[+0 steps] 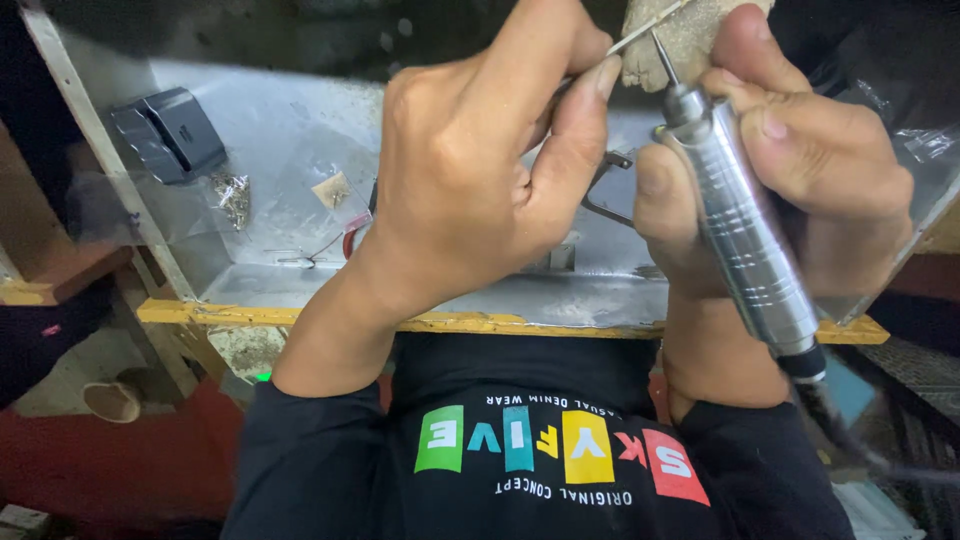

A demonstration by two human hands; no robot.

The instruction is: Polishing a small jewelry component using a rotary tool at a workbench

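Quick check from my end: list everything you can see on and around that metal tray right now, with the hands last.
Rotary handpiece: one, silver, in the right hand, its bit pointing up.
Thin wire-like piece: one, pale, pinched at the left fingertips.
Bench peg: one, tan, top centre.
Metal tray: one, grey, under the hands.
Box: one, dark grey, tray's left.
Small plastic bags: a few, clear, left of the wrist.
Yellow rail: one, tray's front edge.
Left hand: one, centre.
Right hand: one, gripping the handpiece.
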